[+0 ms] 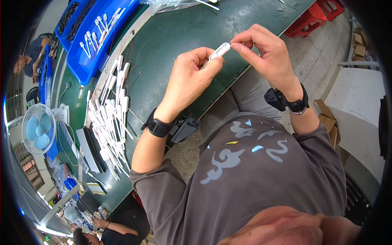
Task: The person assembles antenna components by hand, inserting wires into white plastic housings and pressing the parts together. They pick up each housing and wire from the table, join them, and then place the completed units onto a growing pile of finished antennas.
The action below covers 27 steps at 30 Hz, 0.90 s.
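Note:
My left hand (192, 77) is closed round a slim white plastic piece with a rounded, hollowed head (221, 49), held between thumb and fingers above the table. Just right of that head, my right hand (267, 53) has thumb and index finger pinched together near its end. What the right fingertips hold, if anything, is too small to make out. To the left of my left arm, a large heap of similar white long-handled pieces (110, 116) lies on the green table (163, 38).
A blue tray (77, 67) at the upper left holds several white pieces and thin wires. A fan (38, 129) stands at the left, near a dark flat strip (87, 147). A red stool (312, 20) is beyond the table edge. Other people sit at the far left and lower left.

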{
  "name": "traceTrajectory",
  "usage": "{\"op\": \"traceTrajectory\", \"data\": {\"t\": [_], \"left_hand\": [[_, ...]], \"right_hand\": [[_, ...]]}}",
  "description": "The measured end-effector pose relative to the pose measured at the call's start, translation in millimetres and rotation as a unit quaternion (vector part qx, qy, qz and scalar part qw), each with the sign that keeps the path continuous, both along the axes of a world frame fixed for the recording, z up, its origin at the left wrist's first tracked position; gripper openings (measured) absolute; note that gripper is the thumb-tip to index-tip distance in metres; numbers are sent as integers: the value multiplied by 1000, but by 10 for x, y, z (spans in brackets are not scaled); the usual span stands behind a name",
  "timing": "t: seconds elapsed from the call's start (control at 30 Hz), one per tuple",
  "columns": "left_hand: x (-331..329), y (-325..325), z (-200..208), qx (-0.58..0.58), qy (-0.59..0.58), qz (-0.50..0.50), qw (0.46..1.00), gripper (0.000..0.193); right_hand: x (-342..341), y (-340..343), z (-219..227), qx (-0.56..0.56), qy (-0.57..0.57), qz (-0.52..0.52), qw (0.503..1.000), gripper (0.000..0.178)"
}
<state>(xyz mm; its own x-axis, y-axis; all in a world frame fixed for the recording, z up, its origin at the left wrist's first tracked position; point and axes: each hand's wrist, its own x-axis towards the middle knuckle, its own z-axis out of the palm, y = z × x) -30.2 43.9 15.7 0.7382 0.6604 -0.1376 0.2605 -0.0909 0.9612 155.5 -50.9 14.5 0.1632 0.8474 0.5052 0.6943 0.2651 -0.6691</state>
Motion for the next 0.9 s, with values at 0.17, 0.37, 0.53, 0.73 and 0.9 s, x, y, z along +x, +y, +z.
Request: {"op": "traceTrajectory", "data": {"t": [0.17, 0.37, 0.53, 0.73, 0.9], "left_hand": [[-3, -4, 9, 9, 15, 6, 1000, 27], [11, -7, 27, 13, 26, 7, 1000, 30], [8, -10, 39, 6, 28, 9, 1000, 29], [-3, -5, -20, 13, 16, -3, 1000, 30], [-1, -9, -18, 19, 9, -16, 1000, 31]], "right_hand": [[0, -13, 11, -39, 39, 3, 998, 9], [-6, -27, 35, -57, 29, -6, 998, 8], [-32, -33, 40, -47, 29, -11, 998, 9], [-42, -26, 26, -48, 40, -10, 998, 10], [-29, -11, -9, -38, 60, -10, 997, 10]]}}
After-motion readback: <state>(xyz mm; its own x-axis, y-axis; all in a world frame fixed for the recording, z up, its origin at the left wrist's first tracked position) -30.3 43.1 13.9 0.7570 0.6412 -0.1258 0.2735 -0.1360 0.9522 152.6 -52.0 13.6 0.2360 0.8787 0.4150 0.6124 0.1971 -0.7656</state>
